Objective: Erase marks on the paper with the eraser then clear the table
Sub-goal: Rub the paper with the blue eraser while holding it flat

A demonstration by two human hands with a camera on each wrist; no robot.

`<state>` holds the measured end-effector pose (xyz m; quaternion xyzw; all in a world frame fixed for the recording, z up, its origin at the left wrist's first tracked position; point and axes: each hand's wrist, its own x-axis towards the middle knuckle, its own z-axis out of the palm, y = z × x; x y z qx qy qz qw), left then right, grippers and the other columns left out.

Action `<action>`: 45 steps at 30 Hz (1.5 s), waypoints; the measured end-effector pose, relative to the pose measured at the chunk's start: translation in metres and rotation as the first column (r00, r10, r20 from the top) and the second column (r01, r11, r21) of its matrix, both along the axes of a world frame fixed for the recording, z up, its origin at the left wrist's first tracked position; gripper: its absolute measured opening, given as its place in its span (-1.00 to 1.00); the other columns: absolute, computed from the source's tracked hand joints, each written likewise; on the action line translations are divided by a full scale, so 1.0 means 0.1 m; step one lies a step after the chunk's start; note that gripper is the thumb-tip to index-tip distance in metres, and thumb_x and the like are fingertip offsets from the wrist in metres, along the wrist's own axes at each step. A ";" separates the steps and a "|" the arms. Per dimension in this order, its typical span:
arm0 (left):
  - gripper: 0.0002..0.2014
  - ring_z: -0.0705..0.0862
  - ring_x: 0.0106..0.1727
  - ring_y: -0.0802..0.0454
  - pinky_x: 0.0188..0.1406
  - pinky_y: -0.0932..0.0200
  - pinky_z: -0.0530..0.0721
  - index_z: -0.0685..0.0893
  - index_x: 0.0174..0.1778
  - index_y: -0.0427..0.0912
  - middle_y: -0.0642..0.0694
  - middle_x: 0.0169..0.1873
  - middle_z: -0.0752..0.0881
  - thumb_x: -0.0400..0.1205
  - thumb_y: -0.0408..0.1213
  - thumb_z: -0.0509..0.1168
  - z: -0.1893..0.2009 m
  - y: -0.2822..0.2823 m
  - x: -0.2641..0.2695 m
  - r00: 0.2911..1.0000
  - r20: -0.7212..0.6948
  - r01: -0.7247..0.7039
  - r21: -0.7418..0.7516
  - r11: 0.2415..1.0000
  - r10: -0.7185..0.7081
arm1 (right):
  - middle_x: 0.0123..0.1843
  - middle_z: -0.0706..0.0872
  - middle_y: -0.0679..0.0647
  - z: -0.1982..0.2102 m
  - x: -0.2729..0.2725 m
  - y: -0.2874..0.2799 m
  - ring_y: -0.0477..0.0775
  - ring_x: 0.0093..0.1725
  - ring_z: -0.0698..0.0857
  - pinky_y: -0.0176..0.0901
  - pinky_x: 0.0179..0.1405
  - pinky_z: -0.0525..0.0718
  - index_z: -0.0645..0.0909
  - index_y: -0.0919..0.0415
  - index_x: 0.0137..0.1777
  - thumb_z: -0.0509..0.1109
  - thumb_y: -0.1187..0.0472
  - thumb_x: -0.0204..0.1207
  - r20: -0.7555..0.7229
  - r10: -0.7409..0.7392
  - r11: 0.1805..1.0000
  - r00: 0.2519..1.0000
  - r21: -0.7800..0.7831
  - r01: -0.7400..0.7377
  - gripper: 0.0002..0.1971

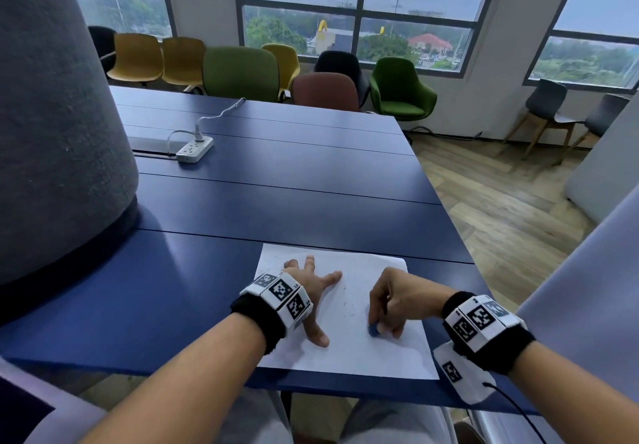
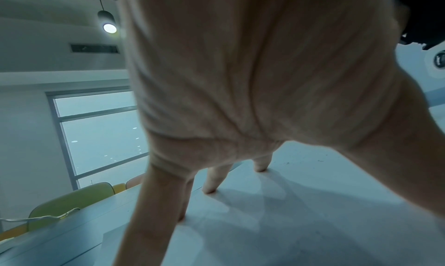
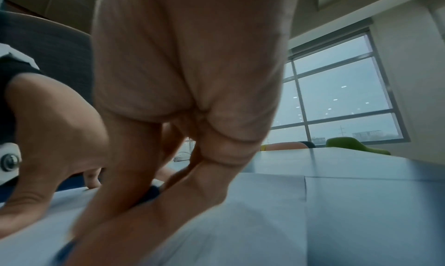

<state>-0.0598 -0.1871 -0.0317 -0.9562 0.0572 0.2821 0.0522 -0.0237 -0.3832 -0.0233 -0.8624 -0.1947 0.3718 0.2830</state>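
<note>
Fingers [image 1: 378, 326] of my right hand [image 1: 397, 300] pinch the one blue eraser [image 1: 372, 330] against the single paper sheet [image 1: 349, 350]. My left hand [image 1: 313, 288] presses it with straight, splayed fingers. The sheet lies at the blue surface's [image 1: 276, 194] near edge, with bare room beyond. Only the head view shows one white power strip [image 1: 194, 149]; the right wrist view shows the eraser between thumb and fingertips.

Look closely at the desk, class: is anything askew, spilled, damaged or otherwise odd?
Only small things. The paper lies slightly skewed to the table edge, dotted with dark specks, probably eraser crumbs. The left hand presses it flat while the right hand pinches the blue eraser. No tear is visible.
</note>
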 end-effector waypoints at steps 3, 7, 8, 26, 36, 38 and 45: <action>0.29 -0.07 0.68 -0.48 0.54 -0.42 0.28 -0.27 0.69 0.32 -0.25 0.72 -0.25 0.27 0.30 0.57 0.00 0.00 0.00 1.000 0.000 0.004 0.004 1.000 -0.004 | -0.39 0.80 0.04 0.06 0.02 0.04 0.05 -0.38 0.76 -0.16 -0.28 0.79 0.79 0.27 -0.25 0.45 0.59 0.34 -0.048 0.066 0.994 0.997 -0.083 -0.070 -0.77; 0.29 -0.04 0.68 -0.46 0.51 -0.43 0.30 -0.27 0.68 0.34 -0.22 0.72 -0.23 0.27 0.30 0.57 0.00 0.00 0.00 1.000 -0.005 0.002 0.010 1.000 -0.002 | -0.44 0.77 0.11 0.05 0.29 0.20 0.06 -0.44 0.75 -0.16 -0.40 0.77 0.78 0.46 -0.14 0.46 0.59 0.32 0.156 -0.115 0.993 0.981 0.023 0.112 -0.85; 0.29 -0.04 0.68 -0.45 0.51 -0.43 0.30 -0.27 0.68 0.35 -0.22 0.72 -0.23 0.27 0.30 0.57 0.01 0.00 0.00 1.000 -0.007 0.001 0.011 1.000 0.000 | -0.42 0.76 0.17 0.04 0.36 0.23 0.09 -0.44 0.75 -0.14 -0.40 0.79 0.77 0.46 -0.15 0.49 0.58 0.31 0.189 -0.162 0.987 0.969 0.055 0.154 -0.86; 0.30 -0.06 0.68 -0.45 0.52 -0.44 0.32 -0.28 0.67 0.36 -0.21 0.72 -0.25 0.26 0.31 0.57 -0.01 0.01 0.02 1.000 -0.012 -0.002 0.013 1.000 0.002 | -0.35 0.77 0.22 -0.07 0.43 0.22 0.17 -0.36 0.75 -0.08 -0.33 0.79 0.77 0.37 -0.22 0.46 0.58 0.30 0.121 -0.114 0.993 0.986 0.000 0.115 -0.84; 0.29 -0.05 0.68 -0.44 0.50 -0.43 0.32 -0.28 0.67 0.37 -0.21 0.72 -0.24 0.27 0.31 0.57 -0.01 0.00 0.02 1.000 -0.013 -0.003 0.020 1.000 0.003 | -0.39 0.76 0.19 -0.08 0.43 0.20 0.15 -0.38 0.75 -0.15 -0.40 0.76 0.75 0.37 -0.22 0.46 0.60 0.32 0.089 -0.105 0.994 0.990 0.031 0.103 -0.84; 0.29 -0.06 0.68 -0.44 0.51 -0.42 0.31 -0.29 0.67 0.37 -0.21 0.72 -0.25 0.27 0.31 0.57 -0.01 0.00 0.02 1.000 -0.014 -0.001 0.021 1.000 0.001 | -0.37 0.79 0.15 -0.03 0.40 0.20 0.16 -0.33 0.77 -0.14 -0.36 0.77 0.77 0.32 -0.24 0.47 0.60 0.33 -0.006 0.001 0.999 1.000 -0.055 -0.001 -0.81; 0.28 -0.04 0.68 -0.44 0.49 -0.42 0.33 -0.29 0.67 0.36 -0.21 0.72 -0.24 0.28 0.32 0.56 -0.01 0.00 0.03 1.000 -0.015 0.000 0.030 1.000 0.001 | -0.39 0.75 0.16 -0.11 0.46 0.26 0.10 -0.40 0.74 -0.14 -0.36 0.77 0.75 0.36 -0.18 0.49 0.55 0.33 0.167 -0.167 0.984 0.972 0.085 0.154 -0.86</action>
